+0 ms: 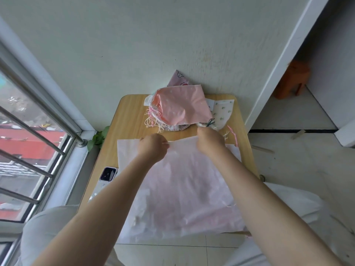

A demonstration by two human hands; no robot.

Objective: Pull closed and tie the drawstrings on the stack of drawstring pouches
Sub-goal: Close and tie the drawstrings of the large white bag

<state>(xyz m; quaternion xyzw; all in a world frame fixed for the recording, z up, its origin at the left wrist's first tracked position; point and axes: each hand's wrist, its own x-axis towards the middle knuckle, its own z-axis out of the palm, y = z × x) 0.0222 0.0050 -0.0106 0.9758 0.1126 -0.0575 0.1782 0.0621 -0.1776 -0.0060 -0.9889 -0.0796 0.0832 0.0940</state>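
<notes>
Pale pouch [178, 181] flat on table [126, 112]. Left hand [152, 147] pinches cord at its top hem; right hand [210, 141] grips hem. Closing step, likely; next: draw tight, knot. Tied pile [178, 108] behind.

Likely a home: small wooden table [130, 112] beside barred window [28, 131], tiled floor [297, 154].

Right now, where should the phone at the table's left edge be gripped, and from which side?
Grip the phone by its long edges, coming from above on the window side. It lies flat, camera end clear, but the left forearm and large pale pouch crowd its right.
</notes>
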